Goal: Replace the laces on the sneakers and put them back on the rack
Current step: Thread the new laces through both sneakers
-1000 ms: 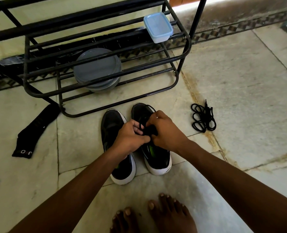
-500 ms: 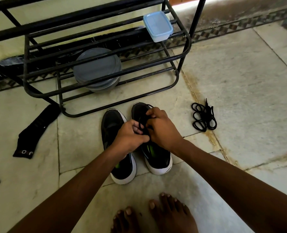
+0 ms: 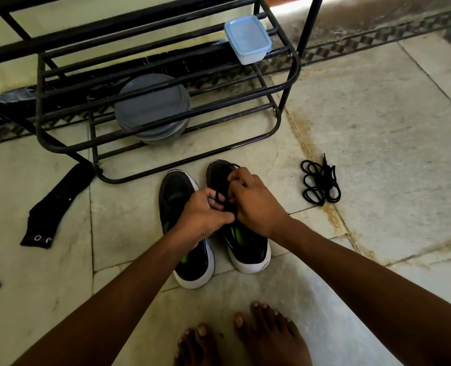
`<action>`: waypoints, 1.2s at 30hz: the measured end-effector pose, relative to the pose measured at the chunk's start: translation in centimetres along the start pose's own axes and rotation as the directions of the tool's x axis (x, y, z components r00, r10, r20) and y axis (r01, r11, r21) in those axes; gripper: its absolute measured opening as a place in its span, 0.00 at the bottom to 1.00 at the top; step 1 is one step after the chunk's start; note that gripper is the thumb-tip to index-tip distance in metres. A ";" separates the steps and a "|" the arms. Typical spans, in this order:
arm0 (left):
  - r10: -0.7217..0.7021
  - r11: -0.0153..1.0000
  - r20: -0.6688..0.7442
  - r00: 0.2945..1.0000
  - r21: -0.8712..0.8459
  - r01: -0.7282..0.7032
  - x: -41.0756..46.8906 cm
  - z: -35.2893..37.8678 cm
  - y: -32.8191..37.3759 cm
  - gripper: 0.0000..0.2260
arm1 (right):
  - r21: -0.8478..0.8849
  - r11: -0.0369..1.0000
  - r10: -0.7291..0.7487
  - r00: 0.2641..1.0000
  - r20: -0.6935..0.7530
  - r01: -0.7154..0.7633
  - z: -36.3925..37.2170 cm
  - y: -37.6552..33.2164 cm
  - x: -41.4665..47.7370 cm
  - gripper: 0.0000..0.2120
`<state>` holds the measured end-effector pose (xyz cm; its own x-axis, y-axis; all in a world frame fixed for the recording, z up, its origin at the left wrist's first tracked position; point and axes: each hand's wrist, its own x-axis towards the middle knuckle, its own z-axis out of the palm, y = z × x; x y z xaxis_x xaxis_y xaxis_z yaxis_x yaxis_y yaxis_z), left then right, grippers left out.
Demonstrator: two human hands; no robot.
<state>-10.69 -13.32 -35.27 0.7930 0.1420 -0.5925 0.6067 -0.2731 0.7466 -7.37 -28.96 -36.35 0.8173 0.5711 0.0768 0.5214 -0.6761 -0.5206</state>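
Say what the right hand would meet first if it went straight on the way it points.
The right hand would likely meet the sneaker's toe beneath it, then the rack's bottom bar; depth unclear.

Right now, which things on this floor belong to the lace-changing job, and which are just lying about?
Part of the job: left hand and right hand, both pinching the black lace; sneaker under the hands; second sneaker; loose lace bundle; rack.

Lying about: blue-lidded box and grey plates on the rack; black sock on the floor.
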 end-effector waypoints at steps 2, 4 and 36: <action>0.008 1.000 -0.004 1.000 0.020 -0.008 0.0 0.0 -0.1 0.24 | 0.036 0.999 -0.036 0.998 -0.042 0.038 -0.4 -0.1 -0.1 0.07; 0.013 0.999 -0.006 1.000 0.039 -0.013 0.1 0.1 -0.1 0.25 | 0.138 0.990 -0.009 0.994 -0.112 0.025 -1.2 -0.5 -0.1 0.07; -0.007 0.999 -0.013 1.000 0.042 0.007 -0.6 -0.5 0.4 0.25 | -0.135 0.991 0.033 0.956 0.293 0.007 -9.5 -0.4 2.0 0.10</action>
<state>-10.87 -13.05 -34.50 0.7896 0.1560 -0.5935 0.6095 -0.3122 0.7287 -3.61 -31.95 -27.94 0.7265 0.6596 -0.1927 0.5556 -0.7288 -0.4003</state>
